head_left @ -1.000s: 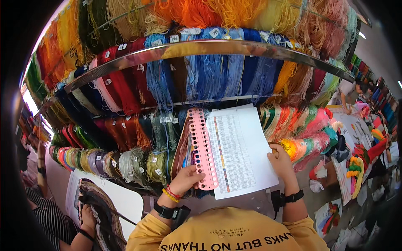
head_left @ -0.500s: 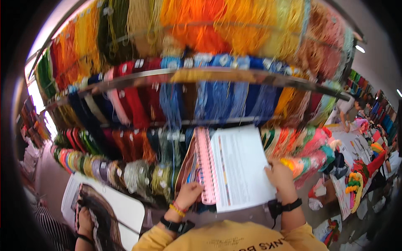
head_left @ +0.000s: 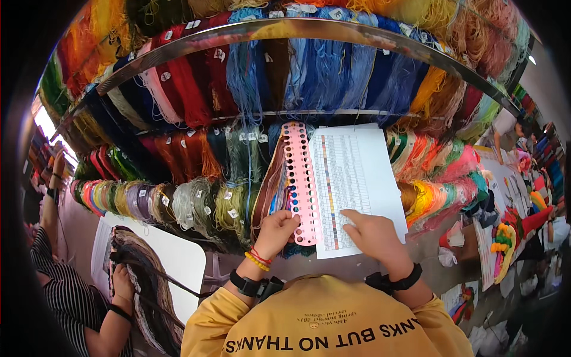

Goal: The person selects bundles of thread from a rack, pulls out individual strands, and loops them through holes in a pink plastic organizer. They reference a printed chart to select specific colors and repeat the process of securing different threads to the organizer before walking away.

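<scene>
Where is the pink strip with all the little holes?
In the head view, the pink thread organizer stands upright at centre, held at its bottom by the left hand, right beside the white colour chart under the right hand.

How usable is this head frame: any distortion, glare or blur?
Head view: strong fisheye, the metal rail bows into an arc, black vignette at the corners; a bright window patch at the left edge is blown out; the chart and pink card look sharp, the chart's print too small to read.
</scene>
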Tool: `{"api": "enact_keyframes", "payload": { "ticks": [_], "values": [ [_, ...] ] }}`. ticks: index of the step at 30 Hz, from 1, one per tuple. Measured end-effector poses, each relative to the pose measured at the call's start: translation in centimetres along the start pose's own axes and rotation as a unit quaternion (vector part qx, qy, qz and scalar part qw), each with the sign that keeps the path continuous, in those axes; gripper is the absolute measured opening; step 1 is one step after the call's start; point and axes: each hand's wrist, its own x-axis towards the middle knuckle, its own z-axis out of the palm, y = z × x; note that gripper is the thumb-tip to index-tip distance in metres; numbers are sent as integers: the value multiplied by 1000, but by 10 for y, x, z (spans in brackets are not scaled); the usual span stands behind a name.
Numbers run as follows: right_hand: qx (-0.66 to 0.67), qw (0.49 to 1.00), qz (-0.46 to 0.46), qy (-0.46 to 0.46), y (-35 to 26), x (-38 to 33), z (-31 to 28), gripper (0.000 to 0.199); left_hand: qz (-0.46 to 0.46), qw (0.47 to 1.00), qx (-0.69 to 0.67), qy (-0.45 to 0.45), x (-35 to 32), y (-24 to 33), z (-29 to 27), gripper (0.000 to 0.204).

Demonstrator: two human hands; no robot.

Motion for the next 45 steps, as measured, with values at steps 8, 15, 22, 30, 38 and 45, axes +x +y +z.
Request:
{"api": "enact_keyframes", "payload": {
  "ticks": [8, 15, 22, 30, 38, 45],
  "values": [
    [-6, 997, -27, -72, -10, -12, 10, 36, -22, 996, -80, -29, -8, -2, -2, 11],
    [-17, 995, -15, -102, -14, -9, 9, 40, -9, 996, -92, -17, -12, -7, -2, 11],
    [-46, 996, -16, -71, -1, 4, -3, 43, -8, 998, -55, -18, -12, -6, -9, 13],
    [-53, 996, 9, -69, 9, 15, -10, 42, -31, 996, -79, -34, -15, -2, -23, 16],
    [-50, 994, 28, -98, 11, 20, -12, 42, -47, 995, -89, -20, -18, 8, -35, 18],
    [-68, 994, 44, -67, 26, 10, -20, 40, -31, 992, -122, 26, -28, 16, -50, 17]
  ]
}}
